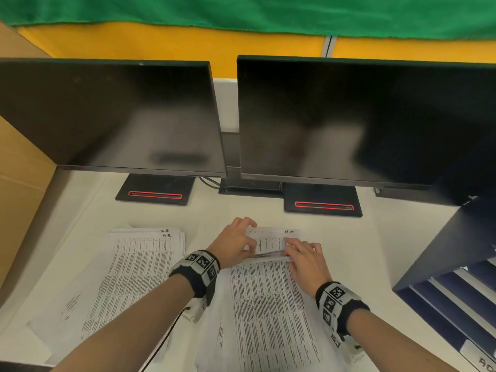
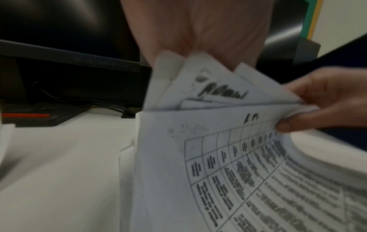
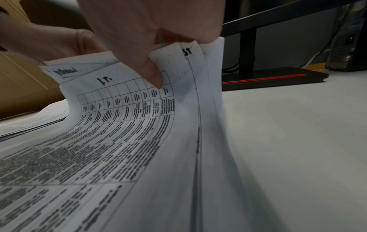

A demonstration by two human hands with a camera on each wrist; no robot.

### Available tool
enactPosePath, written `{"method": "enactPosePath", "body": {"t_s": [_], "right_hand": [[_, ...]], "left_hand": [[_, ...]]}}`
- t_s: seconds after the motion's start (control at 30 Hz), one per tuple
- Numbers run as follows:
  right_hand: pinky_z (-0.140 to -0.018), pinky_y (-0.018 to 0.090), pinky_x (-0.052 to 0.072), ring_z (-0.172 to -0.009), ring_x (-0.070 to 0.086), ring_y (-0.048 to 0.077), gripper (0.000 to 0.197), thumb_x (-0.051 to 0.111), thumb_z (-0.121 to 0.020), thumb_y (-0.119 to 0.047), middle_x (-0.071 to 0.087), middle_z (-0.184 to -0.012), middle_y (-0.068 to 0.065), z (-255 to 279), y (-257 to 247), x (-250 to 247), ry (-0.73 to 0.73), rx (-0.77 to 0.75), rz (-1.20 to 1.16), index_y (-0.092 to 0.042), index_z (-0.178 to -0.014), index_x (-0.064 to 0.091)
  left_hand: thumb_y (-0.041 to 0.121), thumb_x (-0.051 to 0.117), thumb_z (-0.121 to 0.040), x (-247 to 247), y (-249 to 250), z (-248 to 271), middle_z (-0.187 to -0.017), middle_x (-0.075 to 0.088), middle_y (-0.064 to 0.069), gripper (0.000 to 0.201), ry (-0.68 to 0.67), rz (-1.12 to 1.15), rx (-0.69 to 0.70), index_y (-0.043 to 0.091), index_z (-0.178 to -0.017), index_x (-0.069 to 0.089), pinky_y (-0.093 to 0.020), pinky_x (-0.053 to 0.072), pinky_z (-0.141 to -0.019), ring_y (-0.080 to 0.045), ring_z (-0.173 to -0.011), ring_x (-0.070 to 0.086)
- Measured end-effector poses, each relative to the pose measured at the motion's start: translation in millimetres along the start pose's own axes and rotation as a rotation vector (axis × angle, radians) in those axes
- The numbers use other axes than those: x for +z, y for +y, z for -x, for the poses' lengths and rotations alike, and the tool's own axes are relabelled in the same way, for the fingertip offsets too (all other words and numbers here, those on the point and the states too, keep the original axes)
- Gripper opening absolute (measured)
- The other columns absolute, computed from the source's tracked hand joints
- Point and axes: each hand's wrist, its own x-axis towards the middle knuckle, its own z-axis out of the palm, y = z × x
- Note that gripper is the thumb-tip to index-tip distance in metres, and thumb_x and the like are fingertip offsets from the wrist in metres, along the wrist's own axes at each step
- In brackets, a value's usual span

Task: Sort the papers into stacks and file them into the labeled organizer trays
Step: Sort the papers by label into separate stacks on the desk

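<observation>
From the head view, both hands work at the far end of a stack of printed papers (image 1: 265,304) lying on the white surface (image 1: 349,237) in front of the person. The left hand (image 1: 233,245) has its fingers curled on the top left corner of the lifted sheets, and the right hand (image 1: 303,255) lies with its fingers over the curled-up top edge. A second pile of papers (image 1: 134,264) lies flat to the left, its edges slightly fanned and just apart from the first stack. The dark blue organizer trays (image 1: 456,296) stand at the right edge of the surface, well apart from the hands. Two dark monitors (image 1: 120,114) stand behind, and bare surface stays open between their bases and the paper edge. A cardboard panel (image 1: 21,189) closes the left side.

From the left wrist, several sheet corners (image 2: 208,84) fan upward against the left palm (image 2: 198,28); its fingertips are hidden. The right hand's fingers (image 2: 294,124) pinch the sheets' far edge.

From the right wrist, the right thumb (image 3: 151,72) presses the lifted top edge of the gridded page (image 3: 123,100), pinching it with the fingers behind. The left hand (image 3: 49,42) holds the opposite corner. Open surface (image 3: 298,125) stretches to the right, up to a monitor base (image 3: 274,76).
</observation>
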Motion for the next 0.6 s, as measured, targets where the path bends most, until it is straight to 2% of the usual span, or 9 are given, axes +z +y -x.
{"method": "enactPosePath", "body": {"t_s": [0.1, 0.17, 0.23, 0.33, 0.4, 0.47, 0.53, 0.6], "right_hand": [[-0.072, 0.029, 0.024, -0.072, 0.058, 0.015, 0.025, 0.073, -0.067, -0.010, 0.064, -0.079, -0.012, -1.1, -2.4, -3.1, 0.024, -0.011, 0.011, -0.028, -0.078, 0.058], [-0.073, 0.031, 0.025, -0.072, 0.054, 0.015, 0.026, 0.075, -0.065, -0.012, 0.063, -0.073, -0.014, -1.1, -2.9, -4.8, 0.040, -0.024, 0.056, -0.028, -0.075, 0.058], [-0.079, 0.035, 0.025, -0.077, 0.052, 0.016, 0.027, 0.076, -0.062, -0.012, 0.063, -0.072, -0.015, -0.2, -3.1, -6.4, 0.054, -0.036, 0.108, -0.029, -0.074, 0.059], [-0.090, 0.043, 0.027, -0.088, 0.048, 0.016, 0.027, 0.075, -0.060, -0.012, 0.063, -0.074, -0.015, 0.3, -2.2, -5.9, 0.049, -0.071, 0.142, -0.030, -0.076, 0.061], [-0.086, 0.037, 0.031, -0.083, 0.052, 0.016, 0.030, 0.075, -0.063, -0.011, 0.061, -0.078, -0.013, 0.4, -2.7, -6.7, 0.037, -0.073, 0.081, -0.029, -0.080, 0.060], [-0.073, 0.028, 0.033, -0.075, 0.055, 0.016, 0.039, 0.072, -0.068, -0.004, 0.059, -0.082, -0.009, -1.1, -3.3, -7.8, 0.015, -0.028, -0.042, -0.029, -0.087, 0.050], [-0.069, 0.027, 0.034, -0.075, 0.055, 0.016, 0.045, 0.066, -0.071, 0.002, 0.059, -0.083, -0.006, -1.2, -4.6, -9.3, -0.006, 0.022, -0.135, -0.028, -0.096, 0.042], [-0.073, 0.027, 0.035, -0.082, 0.056, 0.016, 0.051, 0.061, -0.074, 0.003, 0.060, -0.087, -0.005, -1.3, -3.9, -7.4, -0.038, 0.052, -0.176, -0.023, -0.116, 0.044]], "left_hand": [[0.037, 0.064, -0.085, -0.9, -3.8, 1.4, -0.133, 0.040, 0.000, 0.019, -0.080, 0.213, -0.141, 0.020, -0.085, 0.072, -0.030, 0.038, -0.101, -0.015, -0.118, 0.043], [0.041, 0.055, -0.090, -1.7, -5.9, -0.3, -0.130, 0.044, -0.002, 0.029, -0.073, 0.275, -0.252, 0.017, -0.094, 0.071, -0.032, 0.039, -0.101, -0.015, -0.113, 0.047], [0.039, 0.050, -0.093, -0.6, -9.9, -0.7, -0.128, 0.050, -0.004, 0.031, -0.086, 0.221, -0.282, 0.016, -0.100, 0.069, -0.037, 0.038, -0.101, -0.020, -0.113, 0.046], [0.029, 0.055, -0.089, 1.7, -11.0, 1.2, -0.115, 0.060, 0.001, 0.014, -0.086, 0.139, -0.243, 0.020, -0.091, 0.065, -0.038, 0.042, -0.092, -0.022, -0.106, 0.046], [0.017, 0.058, -0.086, 0.9, -6.5, 2.1, -0.110, 0.063, 0.002, 0.005, -0.044, 0.212, -0.246, 0.022, -0.087, 0.058, -0.026, 0.046, -0.082, -0.019, -0.101, 0.052], [0.014, 0.059, -0.087, -1.6, 0.2, 3.0, -0.106, 0.065, 0.000, 0.015, -0.029, 0.294, -0.263, 0.025, -0.089, 0.048, -0.018, 0.044, -0.068, -0.017, -0.092, 0.057], [0.019, 0.064, -0.086, -2.7, 4.8, 4.6, -0.093, 0.067, 0.000, 0.019, -0.040, 0.344, -0.237, 0.025, -0.092, 0.047, -0.021, 0.047, -0.066, -0.016, -0.083, 0.060], [0.020, 0.065, -0.085, -3.5, 7.6, 5.9, -0.088, 0.067, -0.001, 0.018, -0.082, 0.338, -0.210, 0.023, -0.099, 0.054, -0.023, 0.045, -0.069, -0.014, -0.081, 0.059]]}}
